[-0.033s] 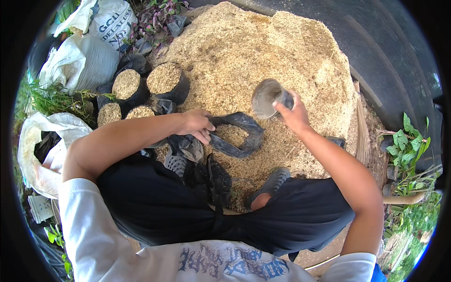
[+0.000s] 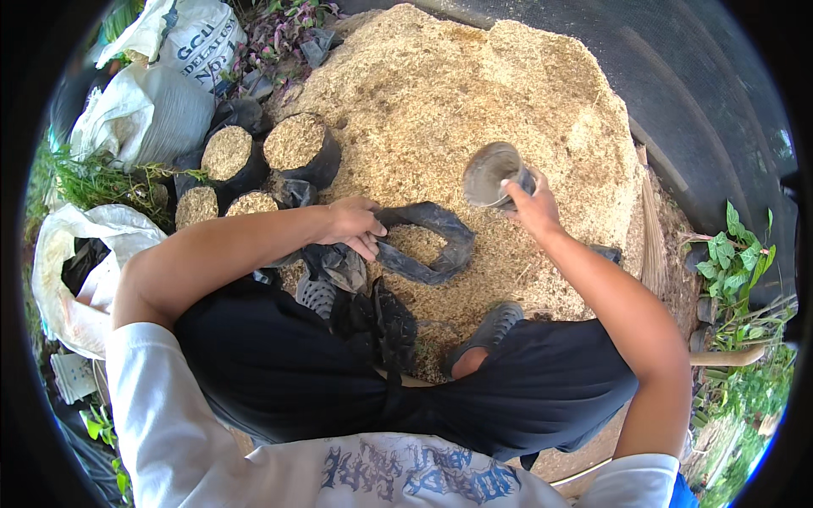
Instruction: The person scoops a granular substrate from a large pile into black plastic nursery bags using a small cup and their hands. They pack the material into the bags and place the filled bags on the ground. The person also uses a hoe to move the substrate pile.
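Observation:
My left hand point(image 2: 357, 227) pinches the left rim of a black plastic grow bag point(image 2: 459, 244). The bag's mouth is spread wide, and pale chips like sawdust show inside it. In my right hand point(image 2: 537, 203) is a grey cup point(image 2: 491, 173), gripped by its side above and right of the bag. The cup is tilted with its mouth toward the left; dusty residue coats its inner wall and no load shows in it. Beyond both hands spreads a large heap of sawdust-like chips point(image 2: 474, 93).
Several black bags filled with chips, one being a filled bag point(image 2: 296, 144), stand at the left. White sacks point(image 2: 148, 110) lie behind them, with an open white sack point(image 2: 63, 254) nearer. Loose black plastic point(image 2: 394, 322) lies between my feet. A wooden handle point(image 2: 728, 357) juts in at the right.
My right hand has shifted slightly to the right with the cup, which has turned a little. My left hand and the grow bag look the same.

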The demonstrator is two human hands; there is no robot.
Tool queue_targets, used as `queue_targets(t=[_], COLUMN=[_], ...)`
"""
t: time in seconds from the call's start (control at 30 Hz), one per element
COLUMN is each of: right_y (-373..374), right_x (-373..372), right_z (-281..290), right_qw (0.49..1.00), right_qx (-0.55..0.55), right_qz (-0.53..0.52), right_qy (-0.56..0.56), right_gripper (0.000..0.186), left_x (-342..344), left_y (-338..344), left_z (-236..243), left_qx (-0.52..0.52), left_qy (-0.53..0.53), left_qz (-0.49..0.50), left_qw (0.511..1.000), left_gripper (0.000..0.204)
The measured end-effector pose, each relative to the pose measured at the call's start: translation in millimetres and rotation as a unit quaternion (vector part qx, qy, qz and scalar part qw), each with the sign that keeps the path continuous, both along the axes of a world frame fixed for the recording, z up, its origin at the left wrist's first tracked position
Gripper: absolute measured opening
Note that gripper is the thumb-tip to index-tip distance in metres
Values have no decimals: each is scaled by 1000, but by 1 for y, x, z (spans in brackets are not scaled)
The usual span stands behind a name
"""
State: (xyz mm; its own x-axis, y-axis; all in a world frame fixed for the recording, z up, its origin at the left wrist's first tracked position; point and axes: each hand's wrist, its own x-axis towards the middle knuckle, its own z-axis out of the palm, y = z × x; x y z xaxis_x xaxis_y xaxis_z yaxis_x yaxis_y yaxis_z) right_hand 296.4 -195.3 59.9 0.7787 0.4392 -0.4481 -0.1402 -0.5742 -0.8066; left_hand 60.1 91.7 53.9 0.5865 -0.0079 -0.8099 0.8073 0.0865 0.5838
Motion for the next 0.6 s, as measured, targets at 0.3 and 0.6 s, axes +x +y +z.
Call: queue_targets(t=[0.3, 0.6], right_y=[-73, -46], right_x=[62, 4], right_z=[-103, -47], right_qw=[982, 888], right_qx=[-118, -400], right_qz=[-32, 184], right_qy=[144, -135], right_gripper=[87, 98], left_x=[0, -1], left_y=[4, -3], left_z=[3, 4], left_qx=[44, 104], left_qy=[-6, -12], left_qz=[-6, -47], left_qw=[999, 993], left_gripper=[79, 80])
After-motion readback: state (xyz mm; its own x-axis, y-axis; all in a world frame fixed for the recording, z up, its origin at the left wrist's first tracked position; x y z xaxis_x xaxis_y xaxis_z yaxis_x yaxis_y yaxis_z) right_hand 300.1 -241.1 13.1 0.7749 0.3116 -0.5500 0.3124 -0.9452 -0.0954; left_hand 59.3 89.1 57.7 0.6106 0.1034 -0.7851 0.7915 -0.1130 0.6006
